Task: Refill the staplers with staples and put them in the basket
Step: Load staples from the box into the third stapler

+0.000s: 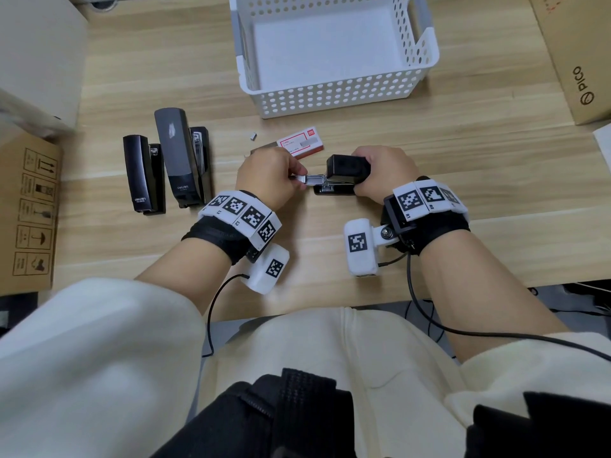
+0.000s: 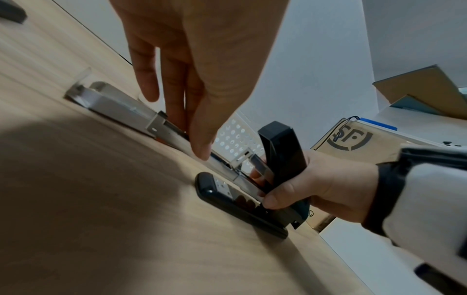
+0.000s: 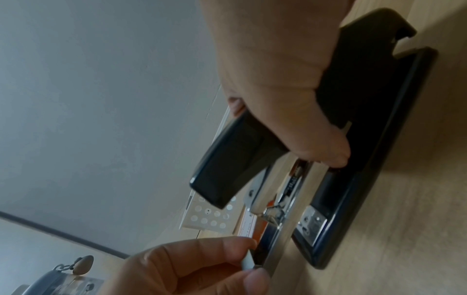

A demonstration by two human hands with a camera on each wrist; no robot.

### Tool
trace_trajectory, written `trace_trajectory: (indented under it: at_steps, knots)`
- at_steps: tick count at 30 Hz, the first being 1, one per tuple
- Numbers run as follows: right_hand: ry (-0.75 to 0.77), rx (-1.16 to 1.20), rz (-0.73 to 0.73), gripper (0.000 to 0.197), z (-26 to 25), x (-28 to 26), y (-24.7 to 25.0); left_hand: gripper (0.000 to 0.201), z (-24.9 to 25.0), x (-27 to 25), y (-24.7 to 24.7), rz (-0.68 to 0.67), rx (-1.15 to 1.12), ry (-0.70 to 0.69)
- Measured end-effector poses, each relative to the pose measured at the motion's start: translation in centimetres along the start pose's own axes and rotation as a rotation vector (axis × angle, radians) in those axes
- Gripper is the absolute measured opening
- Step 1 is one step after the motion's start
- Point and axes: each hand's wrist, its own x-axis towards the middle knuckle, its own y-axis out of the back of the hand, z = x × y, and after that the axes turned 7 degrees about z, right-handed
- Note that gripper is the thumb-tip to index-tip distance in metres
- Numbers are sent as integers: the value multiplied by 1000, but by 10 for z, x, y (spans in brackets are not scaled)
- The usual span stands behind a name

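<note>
Two hands work nearest the body, over the pale wood-grain desk (image 1: 446, 153): the right hand (image 1: 385, 171) curls round the raised black lid of a small black plastic stapler (image 1: 344, 176) whose base sits flat on the desk, while the left hand (image 1: 267, 175) pinches a short silver strip of staples (image 1: 302, 180) at the mouth of the open metal channel. The likeliest slip, I judge, is the strip going in crooked; held by only the fingertips, it could jam on the channel's edge or snap into pieces. If the right hand loosens, the lid may drop onto the left fingertips. Just beyond lies the red-and-white cardboard staple box (image 1: 302, 142), and a loose silver staple fragment (image 1: 253, 136) beside it suggests such strips break easily. To the left, two taller black staplers (image 1: 168, 170) lie opened, apparently awaiting staples. Farthest off stands the white perforated plastic basket (image 1: 330, 97), with no stapler in it.
</note>
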Motion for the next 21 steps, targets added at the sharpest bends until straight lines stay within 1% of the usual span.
trace_trajectory:
  at_steps: [4, 11, 13, 15, 16, 18, 21]
  knots:
    - [3, 0, -1, 38, 0, 0, 0, 18, 1, -3, -1, 26, 9, -33]
    - [13, 0, -3, 35, 1, 0, 0, 19, 1, -2, -1, 7, 26, -37]
    - [12, 2, -4, 36, 1, 0, 0, 27, -1, -2, -1, -11, 35, -48]
    - [14, -1, -6, 36, 1, 0, 1, 41, -4, -2, 1, -39, -25, -83]
    - [16, -2, -6, 36, 1, 0, 1, 44, -6, -2, 2, -43, -77, -114]
    - [20, -2, -7, 36, 0, 0, 1, 40, -10, -3, 6, -55, -105, -193]
    - [19, -7, -9, 36, 0, 0, 1, 34, -14, -3, 7, -75, 25, -283]
